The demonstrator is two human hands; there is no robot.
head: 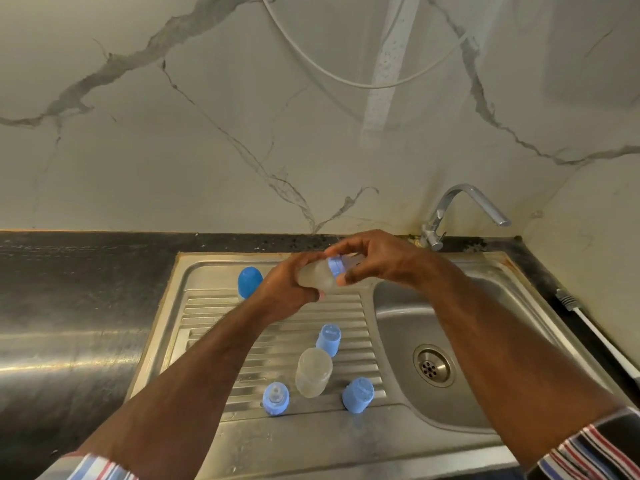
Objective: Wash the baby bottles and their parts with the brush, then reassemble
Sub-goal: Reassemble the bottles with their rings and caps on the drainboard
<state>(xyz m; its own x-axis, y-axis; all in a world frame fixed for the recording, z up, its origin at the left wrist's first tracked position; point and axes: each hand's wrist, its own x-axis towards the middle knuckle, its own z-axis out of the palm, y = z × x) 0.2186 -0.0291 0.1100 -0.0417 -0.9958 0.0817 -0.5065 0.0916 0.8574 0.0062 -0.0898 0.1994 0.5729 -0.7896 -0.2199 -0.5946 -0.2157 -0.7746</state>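
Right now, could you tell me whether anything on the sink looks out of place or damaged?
Nothing stands out: both hands hold one bottle, and the other bottle and blue parts stand on the drainboard.

The right hand (375,259) is covering the teat end of the held bottle (317,273), leaving only part of its blue collar showing; the left hand (284,291) is hiding the bottle's base; right of the sink (408,327), the white-handled brush (595,336) is running off the picture's edge.

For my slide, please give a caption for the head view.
Both hands twist the blue collar on a bottle above the drainboard, loose parts below.
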